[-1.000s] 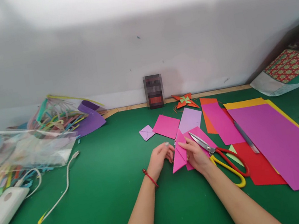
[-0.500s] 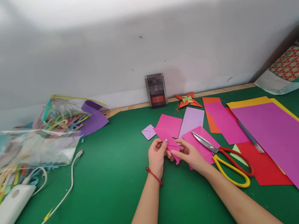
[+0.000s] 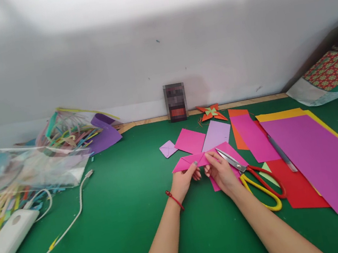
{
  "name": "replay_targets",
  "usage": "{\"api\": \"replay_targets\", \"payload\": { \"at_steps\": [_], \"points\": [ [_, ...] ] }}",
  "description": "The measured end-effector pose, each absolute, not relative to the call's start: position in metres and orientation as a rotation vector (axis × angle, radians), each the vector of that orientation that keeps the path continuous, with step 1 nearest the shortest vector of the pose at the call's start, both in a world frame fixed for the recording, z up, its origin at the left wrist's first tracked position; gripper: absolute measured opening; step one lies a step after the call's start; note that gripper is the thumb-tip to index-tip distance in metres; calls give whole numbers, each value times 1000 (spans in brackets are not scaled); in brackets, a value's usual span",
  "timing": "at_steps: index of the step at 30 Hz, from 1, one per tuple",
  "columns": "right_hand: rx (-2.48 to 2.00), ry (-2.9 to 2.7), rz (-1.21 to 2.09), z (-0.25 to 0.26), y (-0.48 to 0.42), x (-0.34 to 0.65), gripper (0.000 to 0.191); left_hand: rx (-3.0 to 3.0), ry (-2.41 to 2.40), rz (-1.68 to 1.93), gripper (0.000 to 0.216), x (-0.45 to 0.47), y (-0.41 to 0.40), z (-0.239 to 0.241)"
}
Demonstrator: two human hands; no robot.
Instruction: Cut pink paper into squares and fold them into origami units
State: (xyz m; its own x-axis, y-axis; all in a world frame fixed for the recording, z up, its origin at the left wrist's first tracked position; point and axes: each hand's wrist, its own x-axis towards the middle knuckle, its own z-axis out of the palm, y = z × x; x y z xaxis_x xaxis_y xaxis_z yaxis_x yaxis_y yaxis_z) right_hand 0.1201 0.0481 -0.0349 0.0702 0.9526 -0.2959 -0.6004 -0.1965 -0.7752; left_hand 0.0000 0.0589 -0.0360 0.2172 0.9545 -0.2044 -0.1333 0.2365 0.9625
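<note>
A folded pink paper (image 3: 191, 161) is held up between both hands, lying lengthwise from left to right with slanted creases on it. My left hand (image 3: 184, 179) pinches its lower edge, thumb on top. At its right part, my right hand (image 3: 220, 172) grips it between thumb and fingers. Just behind lie a flat pink square (image 3: 190, 140), a small folded lilac paper (image 3: 168, 149) and a lilac sheet (image 3: 216, 134). Beside my right hand, scissors (image 3: 244, 168) with red and yellow handles rest on another pink sheet (image 3: 229, 151).
Purple sheets (image 3: 327, 160), a red sheet (image 3: 303, 190) and a pen (image 3: 282, 153) lie at the right. An orange paper star (image 3: 212, 112) and a blurred dark box (image 3: 176, 103) stand by the wall. Leftward are a plastic bag (image 3: 49, 168), paper strips, a white power bank (image 3: 10, 246) and cable (image 3: 72, 224).
The pink paper has turned from a steep slant to nearly level, its long side now facing me. My right hand has shifted slightly right along it; the left stays near its place.
</note>
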Motion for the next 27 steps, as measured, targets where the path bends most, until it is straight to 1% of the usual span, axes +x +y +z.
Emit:
{"api": "replay_targets", "payload": {
  "at_steps": [6, 10, 14, 18, 22, 27],
  "points": [
    [-998, -527, 1474, -37, 47, 117, 28, 994, 962, 1066, 22, -5, 59, -37],
    [-986, -498, 1488, -34, 48, 119, 28, 880, 868, 1184, 40, -9, 59, -34],
    [-978, -510, 1467, -33, 47, 120, 28, 935, 963, 1185, 31, -8, 59, -32],
    [-989, -517, 1423, -38, 47, 119, 28, 987, 1016, 1184, 28, -7, 59, -32],
    [-1047, -710, 1416, -42, 44, 119, 26, 951, 1018, 1197, 26, -7, 59, -32],
    [-1219, -975, 1444, -39, 37, 119, 32, 882, 964, 1168, 25, -8, 59, -32]
  ]
}}
